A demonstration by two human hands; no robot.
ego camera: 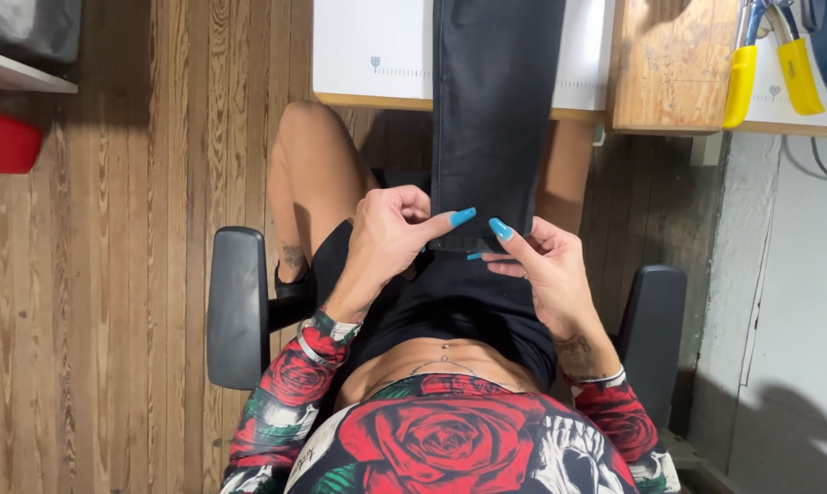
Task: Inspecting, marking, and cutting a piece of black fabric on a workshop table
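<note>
1. Head view, looking straight down: seated person at centre frame, both hands working the lower end of a dark trouser leg (491, 119).
2. Dark trouser leg: long strip of black-grey denim, laid from the top centre of the frame down to mid-frame; upper part on the white cutting mat (368, 46), lower part hanging off the table edge toward the lap. Long axis near vertical in the picture, hem end lowest.
3. Left hand (386, 240): just left of centre, closed on the left corner of the hem, thumb and forefinger pinched over the cloth, blue nail pointing right.
4. Right hand (546, 265): just right of centre, fingers curled narrowly about the right corner of the hem, forefinger raised along the edge; hold on the cloth likely, underside hidden.
5. Relation: hem directly between the two hands, the rest of the leg running away from them toward the top of the frame; both hands about equally close, one at each corner.
6. Wooden board (674, 64): upper right, on the table, apart from the cloth.
7. Yellow-handled pliers (770, 64): upper right corner, beside the board.
8. Chair armrests (238, 306): black, either side of the lap.
9. Plank floor (121, 274): left half of frame; red container (2, 142) at far left edge.
</note>
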